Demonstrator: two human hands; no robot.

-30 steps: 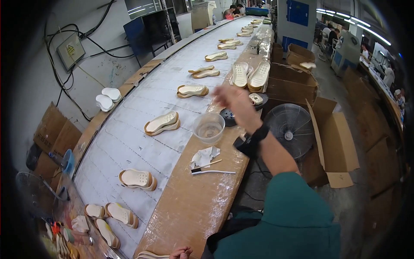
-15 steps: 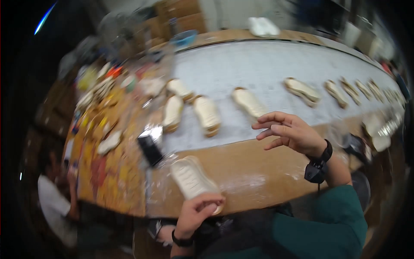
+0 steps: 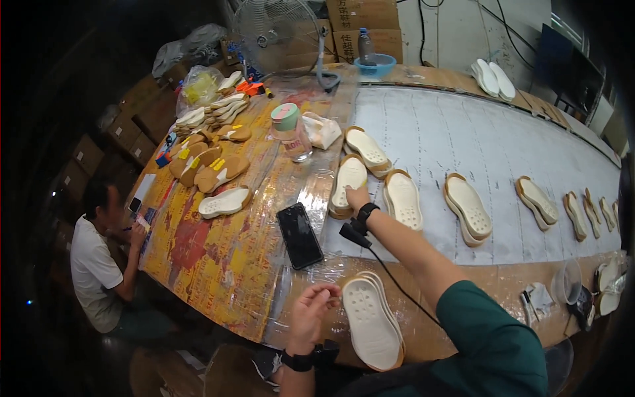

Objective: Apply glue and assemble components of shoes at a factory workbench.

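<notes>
My right hand [image 3: 358, 196] reaches across to a cream shoe sole [image 3: 350, 173] with a tan rim at the left of the white sheet. Its fingers close on the sole's near right edge, partly hidden by the hand. My left hand [image 3: 312, 314] is curled beside the front pair of stacked cream soles [image 3: 372, 324], with thumb and fingertips drawn together next to their upper left edge. Nothing shows in it. Two more soles flank the gripped one: a sole [image 3: 368, 151] behind it and a sole [image 3: 403, 202] on its right.
More soles [image 3: 468, 208] stand in a row along the white sheet [image 3: 430, 119]. A black phone [image 3: 299, 235] lies left of my arms. Soles [image 3: 221, 172], a bottle [image 3: 296, 142] and a fan [image 3: 274, 33] occupy the left table. Another person [image 3: 102, 264] sits at far left.
My right hand has moved left from above the sheet to a sole there. My left hand has come off the front soles. The view has shifted left.
</notes>
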